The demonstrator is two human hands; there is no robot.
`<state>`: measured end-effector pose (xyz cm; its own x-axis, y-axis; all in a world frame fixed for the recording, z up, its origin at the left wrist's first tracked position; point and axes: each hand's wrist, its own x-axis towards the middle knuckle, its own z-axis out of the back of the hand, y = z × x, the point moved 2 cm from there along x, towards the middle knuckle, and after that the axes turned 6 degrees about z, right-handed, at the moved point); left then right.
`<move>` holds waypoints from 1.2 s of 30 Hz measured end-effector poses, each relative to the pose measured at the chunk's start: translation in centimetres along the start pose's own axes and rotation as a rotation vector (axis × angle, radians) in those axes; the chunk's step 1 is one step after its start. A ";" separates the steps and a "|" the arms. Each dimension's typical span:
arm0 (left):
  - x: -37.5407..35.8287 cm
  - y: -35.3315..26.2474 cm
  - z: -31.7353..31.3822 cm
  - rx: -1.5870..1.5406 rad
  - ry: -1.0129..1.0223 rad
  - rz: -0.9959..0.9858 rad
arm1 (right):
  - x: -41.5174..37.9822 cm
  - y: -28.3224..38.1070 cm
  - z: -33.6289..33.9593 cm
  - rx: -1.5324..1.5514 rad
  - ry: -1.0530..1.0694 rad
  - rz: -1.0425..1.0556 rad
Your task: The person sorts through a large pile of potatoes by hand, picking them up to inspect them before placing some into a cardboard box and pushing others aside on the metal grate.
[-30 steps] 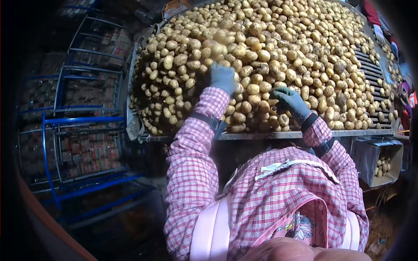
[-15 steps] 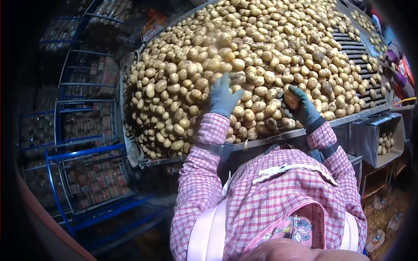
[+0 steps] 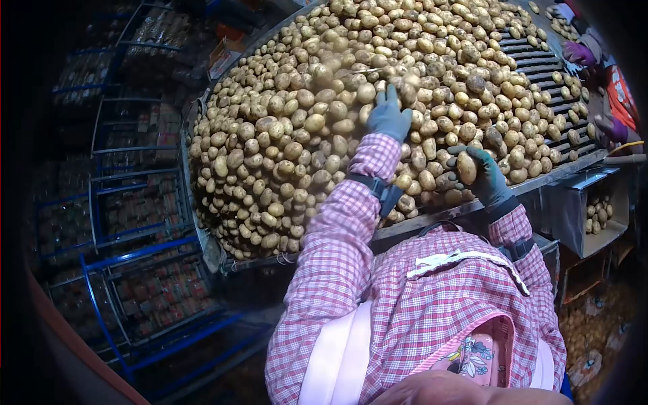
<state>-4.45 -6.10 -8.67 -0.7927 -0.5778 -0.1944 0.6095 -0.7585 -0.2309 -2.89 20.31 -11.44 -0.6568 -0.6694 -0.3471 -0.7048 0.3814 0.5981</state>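
Observation:
A large heap of potatoes [image 3: 283, 135] covers the sorting table. My left hand [image 3: 389, 120], in a grey-blue glove, reaches onto the middle of the heap with its fingers stretched forward against the potatoes there. It does not appear to grip any of them. Near the table's front edge, my right hand [image 3: 491, 181], in a dark green-grey glove, is closed around a potato [image 3: 466, 168]. More potatoes lie loose just left of that hand and beyond it.
Dark slats [image 3: 540, 84] show at the table's right side. Purple-gloved hands of another person [image 3: 578, 53] are at the far right. A box [image 3: 594, 244] with potatoes inside stands below the front edge. Blue-framed racks [image 3: 138, 256] with packed goods fill the left.
My left hand has moved forward and right, farther up the heap. My right hand keeps hold of a potato and has shifted slightly right and down in view.

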 end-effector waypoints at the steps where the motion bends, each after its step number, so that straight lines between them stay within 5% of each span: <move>1: 0.3 -1.5 -0.2 -0.017 0.024 0.005 | 0.0 0.5 0.5 0.066 -0.001 -0.046; 7: -2.0 -8.6 -2.1 -0.310 0.107 -0.354 | 1.3 1.3 3.1 0.024 -0.002 -0.029; 9: 0.0 -6.3 -2.6 -0.352 -0.198 -0.520 | 1.4 1.9 3.3 0.061 0.062 -0.068; 11: 3.0 -1.7 2.1 -0.505 -0.322 -0.461 | 0.8 3.0 3.3 -0.004 0.154 -0.031; 13: 5.9 3.6 6.1 -0.312 -0.551 -0.311 | 0.0 3.7 2.7 -0.213 0.046 0.079; 14: 7.4 6.2 8.0 -0.222 -0.651 -0.220 | -0.4 3.8 3.2 -0.146 0.154 0.056; 16: 10.7 10.2 8.5 -0.105 -0.534 -0.043 | -1.1 4.1 2.4 -0.162 -0.026 0.023; 18: 15.1 13.8 6.3 -0.450 -0.286 0.010 | -1.2 3.7 3.0 0.032 -0.066 -0.043; 20: 12.9 9.0 7.8 -0.775 -0.157 0.093 | -0.4 3.0 3.6 0.002 -0.007 0.020; 21: 13.6 8.7 5.9 -1.180 -0.035 0.013 | -0.4 2.6 3.9 -0.012 0.010 0.046; 25: 2.7 -1.4 2.9 -1.502 0.457 -0.052 | 0.8 2.8 1.8 0.221 0.063 -0.011; 27: -3.3 -5.4 1.8 -1.291 0.655 -0.205 | 0.9 2.2 1.2 0.290 0.128 0.002; 28: -5.6 -6.7 0.0 -1.150 0.645 -0.301 | 1.0 1.5 2.3 0.287 0.186 -0.156; 30: -9.7 -8.6 -2.1 -0.913 0.562 -0.469 | -2.2 3.1 1.2 0.289 0.142 -0.068; 33: -12.2 -10.3 -1.5 -0.922 0.852 -0.428 | -5.7 3.6 1.4 0.295 0.061 -0.013; 34: -12.5 -10.6 -1.4 -0.706 0.724 -0.598 | -6.0 2.1 3.2 0.334 0.041 -0.033; 36: -13.1 -11.4 -1.4 -0.730 0.762 -0.619 | -8.6 3.3 3.6 0.358 0.009 0.168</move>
<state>-1.00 10.57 -4.81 -0.8897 0.3312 -0.3142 0.1916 -0.3539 -0.9155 -0.53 29.64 -9.13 -0.7695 -0.5837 -0.2592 -0.6379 0.6831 0.3555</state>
